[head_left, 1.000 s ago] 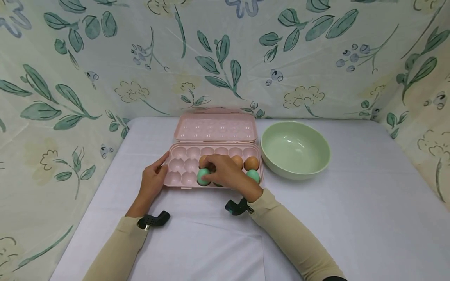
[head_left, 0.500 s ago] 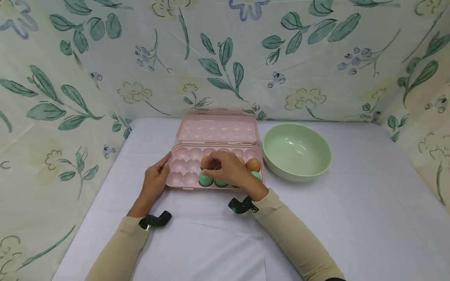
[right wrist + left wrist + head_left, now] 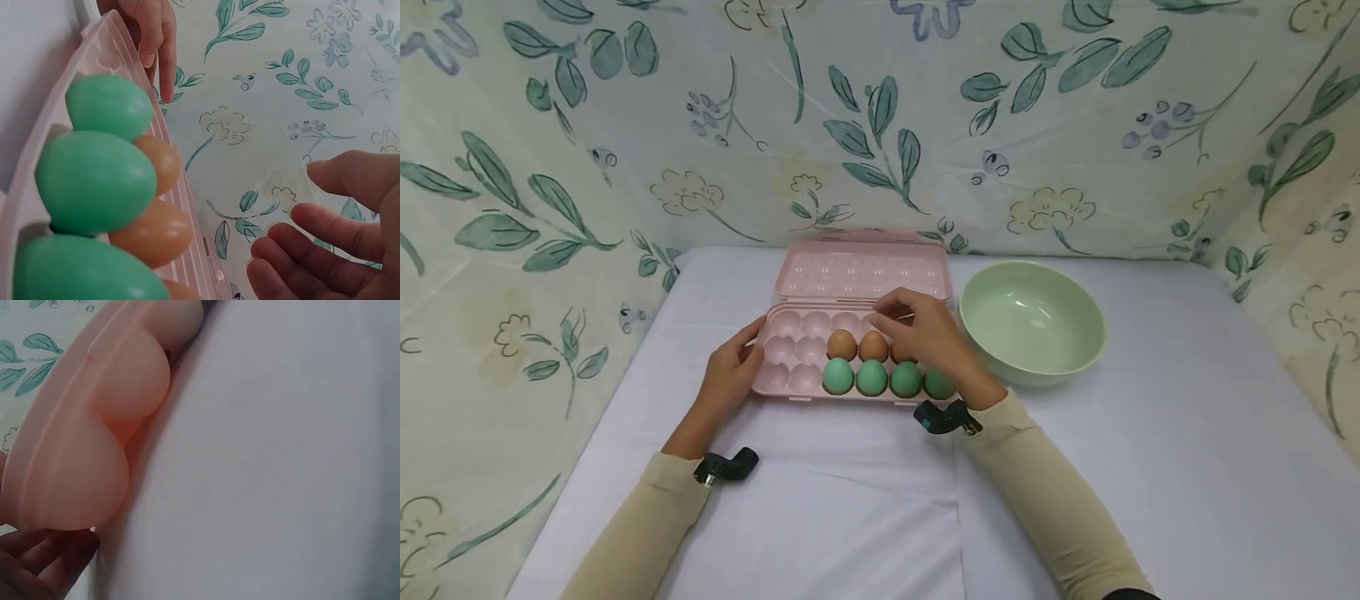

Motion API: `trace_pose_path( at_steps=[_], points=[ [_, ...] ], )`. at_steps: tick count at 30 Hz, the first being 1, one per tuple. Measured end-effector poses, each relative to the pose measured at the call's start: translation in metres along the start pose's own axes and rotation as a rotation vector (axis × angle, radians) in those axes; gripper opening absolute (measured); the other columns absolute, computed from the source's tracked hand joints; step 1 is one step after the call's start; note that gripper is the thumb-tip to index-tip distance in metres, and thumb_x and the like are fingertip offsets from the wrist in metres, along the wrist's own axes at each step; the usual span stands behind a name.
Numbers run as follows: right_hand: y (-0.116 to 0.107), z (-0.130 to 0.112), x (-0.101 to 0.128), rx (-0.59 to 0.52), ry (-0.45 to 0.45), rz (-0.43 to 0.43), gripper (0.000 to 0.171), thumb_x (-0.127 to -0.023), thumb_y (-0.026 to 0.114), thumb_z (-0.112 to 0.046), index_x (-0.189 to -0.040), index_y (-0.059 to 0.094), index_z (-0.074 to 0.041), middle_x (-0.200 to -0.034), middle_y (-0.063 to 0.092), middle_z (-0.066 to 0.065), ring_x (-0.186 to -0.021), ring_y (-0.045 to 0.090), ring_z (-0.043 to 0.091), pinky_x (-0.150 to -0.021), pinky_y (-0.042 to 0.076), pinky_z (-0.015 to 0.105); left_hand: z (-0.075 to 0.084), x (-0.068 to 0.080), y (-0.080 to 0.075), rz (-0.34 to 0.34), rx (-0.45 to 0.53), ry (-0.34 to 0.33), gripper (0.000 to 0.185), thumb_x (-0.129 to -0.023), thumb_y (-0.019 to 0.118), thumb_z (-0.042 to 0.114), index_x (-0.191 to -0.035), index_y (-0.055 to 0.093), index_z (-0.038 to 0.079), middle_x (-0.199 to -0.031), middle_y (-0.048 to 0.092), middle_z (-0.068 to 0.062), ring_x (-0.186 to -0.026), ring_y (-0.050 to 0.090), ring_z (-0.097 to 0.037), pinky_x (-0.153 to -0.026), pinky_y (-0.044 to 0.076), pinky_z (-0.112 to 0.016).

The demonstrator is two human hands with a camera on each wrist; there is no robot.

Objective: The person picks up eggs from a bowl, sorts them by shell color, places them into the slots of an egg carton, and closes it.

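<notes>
An open pink egg tray (image 3: 790,350) lies mid-table with its lid (image 3: 861,273) folded back. Its front row holds several green eggs (image 3: 871,377) and the row behind holds brown eggs (image 3: 842,344). My right hand (image 3: 897,310) hovers over the tray's right back part, fingers relaxed and empty, hiding some cups. In the right wrist view the right hand's fingers (image 3: 312,240) are loose beside the green eggs (image 3: 94,181) and brown eggs (image 3: 153,231). My left hand (image 3: 743,354) rests against the tray's left end, thumb on the rim; its fingers (image 3: 37,562) lie by the tray's underside (image 3: 94,456).
A pale green bowl (image 3: 1078,333) stands empty just right of the tray. The table wears a white cloth (image 3: 1187,467). Floral fabric walls (image 3: 550,208) close in the left, back and right sides.
My right hand let go of the leftmost green egg, which now sits in the front row, and lifted back and to the right. The left hand stayed at the tray's end.
</notes>
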State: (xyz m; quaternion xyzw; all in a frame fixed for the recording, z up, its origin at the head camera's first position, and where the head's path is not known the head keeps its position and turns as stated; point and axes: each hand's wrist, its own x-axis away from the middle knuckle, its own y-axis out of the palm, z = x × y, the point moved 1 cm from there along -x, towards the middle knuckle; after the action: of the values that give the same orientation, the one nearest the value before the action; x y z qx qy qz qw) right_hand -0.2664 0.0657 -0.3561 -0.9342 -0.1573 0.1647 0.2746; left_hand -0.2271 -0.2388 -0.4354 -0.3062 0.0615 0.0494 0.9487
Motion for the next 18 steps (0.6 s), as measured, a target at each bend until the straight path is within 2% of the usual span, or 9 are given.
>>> trace_pose_path(
  at_steps=[3,8,12,15,18],
  points=[
    [-0.011,0.004,0.0,0.001,0.049,0.034,0.028,-0.092,0.065,-0.03,-0.112,0.066,-0.011,-0.105,0.067,-0.001,-0.098,0.064,0.017,-0.087,0.052,0.034,0.007,-0.004,-0.004,-0.036,-0.046,0.026,0.051,-0.097,0.046,0.013,-0.148,0.041,0.013,-0.149,0.041,-0.013,-0.128,0.049,-0.034,-0.097,0.046,-0.044],
    [-0.029,0.008,-0.001,0.019,0.092,0.049,0.029,-0.093,0.064,-0.03,-0.116,0.063,-0.012,-0.109,0.066,0.002,-0.102,0.063,0.019,-0.09,0.051,0.035,0.019,-0.016,-0.014,-0.047,-0.089,0.054,0.049,-0.098,0.046,0.014,-0.146,0.042,0.008,-0.149,0.04,-0.016,-0.133,0.042,-0.035,-0.103,0.041,-0.046],
    [-0.042,0.008,-0.004,0.003,0.12,0.059,0.032,-0.093,0.064,-0.029,-0.119,0.061,-0.01,-0.113,0.065,0.005,-0.105,0.061,0.021,-0.091,0.051,0.037,0.033,-0.027,-0.024,-0.047,-0.081,0.011,0.048,-0.1,0.045,0.021,-0.147,0.041,0.011,-0.149,0.041,-0.015,-0.134,0.041,-0.035,-0.104,0.039,-0.048],
    [-0.051,0.008,-0.01,0.006,0.143,0.07,0.036,-0.093,0.063,-0.029,-0.123,0.059,-0.008,-0.116,0.063,0.008,-0.109,0.059,0.023,-0.093,0.049,0.039,0.043,-0.039,-0.03,-0.059,-0.032,-0.035,0.049,-0.102,0.043,0.029,-0.148,0.04,0.013,-0.15,0.04,-0.013,-0.134,0.041,-0.033,-0.106,0.037,-0.05],
    [-0.06,0.009,-0.017,0.006,0.188,0.083,0.043,-0.094,0.062,-0.032,-0.129,0.055,-0.007,-0.122,0.06,0.01,-0.114,0.056,0.025,-0.096,0.047,0.041,0.05,-0.053,-0.034,-0.07,0.057,-0.079,0.051,-0.102,0.041,0.033,-0.148,0.039,0.012,-0.15,0.04,-0.013,-0.136,0.039,-0.032,-0.108,0.034,-0.05]
  ],
)
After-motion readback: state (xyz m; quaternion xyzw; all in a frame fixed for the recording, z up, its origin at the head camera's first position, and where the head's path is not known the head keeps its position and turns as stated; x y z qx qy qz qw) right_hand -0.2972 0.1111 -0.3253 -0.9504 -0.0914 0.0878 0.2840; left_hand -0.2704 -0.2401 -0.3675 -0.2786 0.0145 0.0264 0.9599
